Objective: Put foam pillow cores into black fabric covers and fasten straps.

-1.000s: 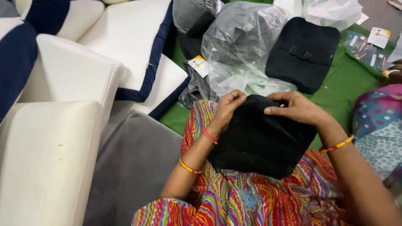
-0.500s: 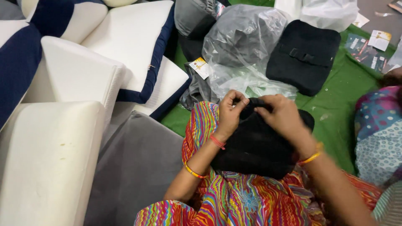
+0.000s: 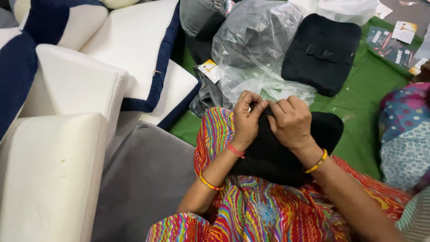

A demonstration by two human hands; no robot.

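Black fabric of a cushion cover (image 3: pixel 277 152) rests on the person's lap, over a striped multicoloured garment (image 3: pixel 255 210). Left hand (image 3: pixel 245 118) and right hand (image 3: pixel 291 122) meet at its far edge, fingers curled and pinching the cloth. Farther off lie a clear plastic bag (image 3: pixel 255 49) and another black cushion (image 3: pixel 322 54) on green cloth (image 3: pixel 367 98); white foam blocks (image 3: pixel 67 89) stand left.
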